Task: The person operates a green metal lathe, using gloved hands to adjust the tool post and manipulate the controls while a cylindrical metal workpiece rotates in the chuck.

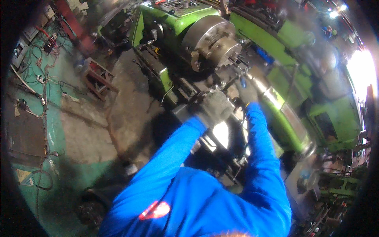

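Note:
My left hand [215, 107], in a grey work glove, is closed over the metal tool post area of a green lathe. What lies under its fingers is hidden. To its right, my right hand [248, 93], also gloved, reaches further forward over the carriage. Its fingers close round a small blue-handled tool [243, 82], whose far end I cannot make out. Just beyond both hands is the large round lathe chuck [209, 33], with a stepped metal front part [225, 50]. Both forearms wear blue sleeves.
The green headstock [173, 21] carries loose tools on top. The lathe bed [282, 104] runs away to the lower right. A rusty brown stand [98, 75] is on the floor at left, with cables [41, 85] further left. Another green machine [333, 122] stands at right.

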Motion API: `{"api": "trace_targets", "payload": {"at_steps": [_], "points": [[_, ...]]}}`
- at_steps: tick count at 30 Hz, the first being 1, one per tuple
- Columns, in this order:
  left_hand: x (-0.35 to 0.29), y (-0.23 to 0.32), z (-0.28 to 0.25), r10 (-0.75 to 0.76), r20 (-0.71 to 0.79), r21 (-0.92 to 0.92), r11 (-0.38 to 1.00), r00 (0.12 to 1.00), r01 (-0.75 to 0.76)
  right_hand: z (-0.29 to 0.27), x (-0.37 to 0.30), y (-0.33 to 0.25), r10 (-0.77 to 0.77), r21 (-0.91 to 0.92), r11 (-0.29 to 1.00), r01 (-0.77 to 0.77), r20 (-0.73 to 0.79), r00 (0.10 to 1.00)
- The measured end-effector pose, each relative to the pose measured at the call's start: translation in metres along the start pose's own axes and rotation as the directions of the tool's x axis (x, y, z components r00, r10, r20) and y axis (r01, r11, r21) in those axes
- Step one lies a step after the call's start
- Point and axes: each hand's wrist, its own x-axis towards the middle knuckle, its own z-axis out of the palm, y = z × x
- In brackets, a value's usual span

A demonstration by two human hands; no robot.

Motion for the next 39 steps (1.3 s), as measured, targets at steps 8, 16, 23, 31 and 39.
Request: {"api": "trace_targets", "payload": {"at_steps": [8, 16, 23, 31, 39], "points": [[-0.002, -0.006, 0.003, -0.017, 0.061, -0.002, 1.000, 0.998, 0.017, -0.006, -0.011, -0.036, 0.079, 0.010, 0.997, -0.080, 0.077, 0.994], [-0.001, 0.000, -0.018, -0.007, 0.107, 0.055, 0.998, 0.994, 0.001, 0.001, -0.004, -0.024, -0.030, -0.045, 0.998, 0.034, 0.076, 0.997], [-0.008, 0.004, -0.016, -0.096, 0.188, -0.055, 0.993, 0.978, 0.108, 0.013, 0.018, 0.026, 0.033, -0.014, 0.999, -0.032, 0.079, 0.996], [-0.007, -0.001, -0.021, -0.076, 0.248, -0.059, 0.994, 0.966, 0.093, 0.018, 0.010, 0.017, -0.054, -0.078, 0.996, 0.052, -0.022, 0.998], [-0.010, -0.002, -0.011, -0.084, 0.228, -0.075, 0.992, 0.970, 0.103, 0.007, -0.015, -0.046, 0.061, -0.036, 0.998, -0.060, 0.021, 0.998]]}}
